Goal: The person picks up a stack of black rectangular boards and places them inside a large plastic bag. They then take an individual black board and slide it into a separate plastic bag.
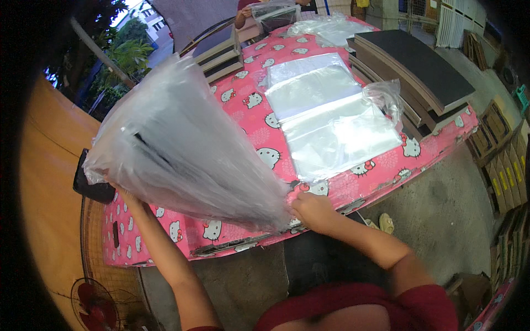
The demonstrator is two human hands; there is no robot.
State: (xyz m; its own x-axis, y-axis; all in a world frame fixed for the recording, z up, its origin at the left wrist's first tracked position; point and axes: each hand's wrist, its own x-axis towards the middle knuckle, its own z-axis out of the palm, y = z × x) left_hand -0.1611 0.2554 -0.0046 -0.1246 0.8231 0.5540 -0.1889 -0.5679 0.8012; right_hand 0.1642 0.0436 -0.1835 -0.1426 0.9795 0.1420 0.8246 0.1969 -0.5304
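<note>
A large clear plastic bag (182, 149) with a pale, bulky load and a dark strip showing inside lies slanted across the left part of the table. My right hand (314, 212) is closed on the bag's near right corner, at the table's front edge. At the bag's left end, my left hand (122, 194) reaches up against its underside, and its fingers are hidden behind the plastic. To the right of the bag, flat clear plastic bags (331, 121) lie in an overlapping pile on the pink patterned tablecloth (269, 157).
Dark-topped curved panels (414, 66) are stacked at the table's right, with more stacked panels (218, 52) at the far left. Across the table, another person's hand (241, 20) is by a plastic-wrapped piece (273, 15). A red fan (95, 305) stands at lower left; wooden pieces (505, 176) lean at right.
</note>
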